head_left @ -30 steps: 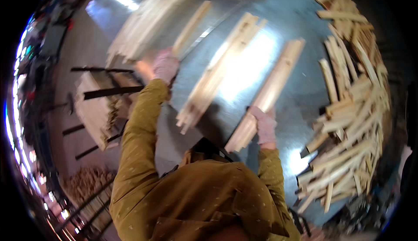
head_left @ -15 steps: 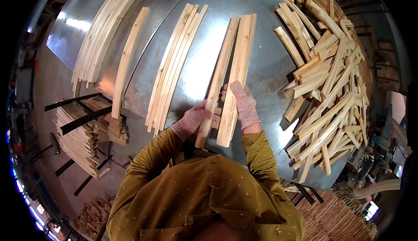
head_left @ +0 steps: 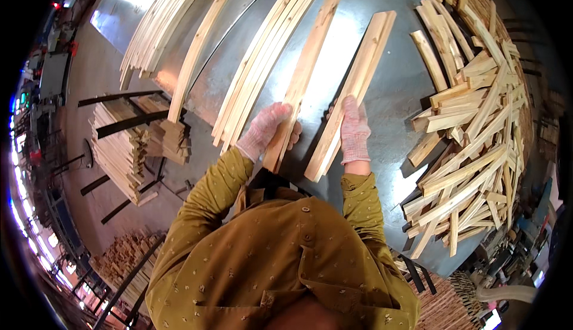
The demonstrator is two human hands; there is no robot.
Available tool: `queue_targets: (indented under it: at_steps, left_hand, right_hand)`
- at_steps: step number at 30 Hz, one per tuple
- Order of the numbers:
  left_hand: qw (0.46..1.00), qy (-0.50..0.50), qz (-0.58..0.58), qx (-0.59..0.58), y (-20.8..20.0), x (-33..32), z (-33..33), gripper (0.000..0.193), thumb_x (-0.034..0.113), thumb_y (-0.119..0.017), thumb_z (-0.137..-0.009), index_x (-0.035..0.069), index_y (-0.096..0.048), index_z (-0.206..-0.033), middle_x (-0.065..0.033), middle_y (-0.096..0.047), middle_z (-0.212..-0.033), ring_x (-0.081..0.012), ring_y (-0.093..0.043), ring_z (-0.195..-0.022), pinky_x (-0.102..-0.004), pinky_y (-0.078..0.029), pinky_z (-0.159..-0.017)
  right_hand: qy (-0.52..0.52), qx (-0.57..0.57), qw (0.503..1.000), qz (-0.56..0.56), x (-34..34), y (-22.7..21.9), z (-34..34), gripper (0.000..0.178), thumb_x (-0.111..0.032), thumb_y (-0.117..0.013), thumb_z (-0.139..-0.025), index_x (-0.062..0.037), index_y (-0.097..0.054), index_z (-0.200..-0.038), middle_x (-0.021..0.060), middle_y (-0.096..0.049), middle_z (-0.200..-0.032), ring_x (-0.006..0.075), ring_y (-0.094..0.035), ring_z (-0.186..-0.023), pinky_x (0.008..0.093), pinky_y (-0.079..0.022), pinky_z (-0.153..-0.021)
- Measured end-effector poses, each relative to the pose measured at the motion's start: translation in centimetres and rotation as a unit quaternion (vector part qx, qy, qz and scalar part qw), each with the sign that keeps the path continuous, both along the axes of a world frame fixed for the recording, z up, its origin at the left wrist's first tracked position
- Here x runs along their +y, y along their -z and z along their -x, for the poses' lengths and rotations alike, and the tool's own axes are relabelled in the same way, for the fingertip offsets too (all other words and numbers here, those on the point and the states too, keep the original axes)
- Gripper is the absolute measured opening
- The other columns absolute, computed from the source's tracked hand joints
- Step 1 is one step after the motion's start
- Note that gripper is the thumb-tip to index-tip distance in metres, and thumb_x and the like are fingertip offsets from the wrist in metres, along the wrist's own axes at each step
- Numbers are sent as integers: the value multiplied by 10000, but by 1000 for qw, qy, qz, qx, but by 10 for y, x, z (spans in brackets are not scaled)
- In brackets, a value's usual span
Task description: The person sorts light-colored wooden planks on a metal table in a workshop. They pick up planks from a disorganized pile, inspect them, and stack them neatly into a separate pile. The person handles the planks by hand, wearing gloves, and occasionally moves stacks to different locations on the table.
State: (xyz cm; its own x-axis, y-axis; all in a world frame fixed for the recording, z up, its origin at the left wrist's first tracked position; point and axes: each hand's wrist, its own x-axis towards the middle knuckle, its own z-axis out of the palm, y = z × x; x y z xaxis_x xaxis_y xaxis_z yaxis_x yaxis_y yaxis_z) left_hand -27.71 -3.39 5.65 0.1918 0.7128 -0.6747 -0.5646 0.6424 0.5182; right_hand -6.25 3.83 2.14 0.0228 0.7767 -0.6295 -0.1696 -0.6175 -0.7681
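My left hand (head_left: 272,128), in a pale pinkish work glove, is closed around the lower part of a long wooden strip (head_left: 309,61). Apart from it and to the right, my gloved right hand (head_left: 355,126) grips a second pale wooden strip (head_left: 365,55). A lengthwise line runs along that one; I cannot tell whether it is one piece or two pressed together. Both strips slant away from me over the metal table (head_left: 406,115). Left of my left hand, a small group of strips (head_left: 262,67) lies side by side.
A single strip (head_left: 200,49) and a neat row of strips (head_left: 164,22) lie farther left. At the right sits a large jumbled heap of wooden pieces (head_left: 477,133). Stacked wood (head_left: 119,145) rests by black metal bars (head_left: 131,124) at the lower left.
The two held strips have moved farther apart, the right one swinging to the right. Both hands keep their hold. The whole view has shifted, so the table's things appear farther right and higher.
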Motion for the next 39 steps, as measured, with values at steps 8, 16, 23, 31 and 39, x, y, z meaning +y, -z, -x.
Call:
queue_targets:
  at_steps: [8, 16, 23, 31, 39]
  left_hand:
    - [996, -7, -50, 68, 7, -9, -27, 399, 369, -735, -924, 48, -559, -1083, -107, -670, -805, -217, -655, -662, -342, -552, -567]
    - [980, -10, -116, 162, 17, -7, -33, 347, 292, -664, -992, 29, -558, -1191, -110, -676, -919, -210, -662, -769, -317, -561, -670]
    - [864, 118, -328, 364, 36, 34, -79, 589, 489, -478, -1032, 23, -555, -1384, -211, -620, -1288, -315, -606, -1155, -438, -471, -1009]
    - [663, 114, -342, 656, 24, 34, -213, 503, 103, -729, -853, -40, -532, -1294, -179, -588, -1234, -289, -601, -1076, -428, -526, -904]
    - [535, 233, -189, 790, 33, 48, -201, 702, 291, -773, -837, 68, -435, -1410, -198, -609, -1307, -379, -662, -1112, -457, -590, -896]
  right_hand:
    - [-258, -471, 843, -39, 10, -7, -30, 702, -413, -581, -962, -45, -386, -1528, 244, -581, -1397, 406, -577, -1267, 441, -453, -1062]
    - [-185, -596, 696, -354, -39, -10, -41, 766, -529, -568, -979, 35, -429, -1479, 277, -603, -1243, 406, -602, -1111, 473, -537, -908]
    - [5, -13, 993, -116, -105, -52, -17, 593, -296, -690, -962, -37, -480, -1452, 84, -706, -966, 229, -696, -843, 358, -563, -744]
    - [235, -424, 845, -226, -244, -90, -179, 400, -187, -650, -956, -11, -597, -1311, 94, -679, -910, 171, -665, -777, 311, -538, -694]
    - [545, -601, 557, 179, -537, 30, -444, 346, -319, -567, -997, -71, -601, -1237, 165, -711, -1057, 300, -705, -925, 410, -559, -733]
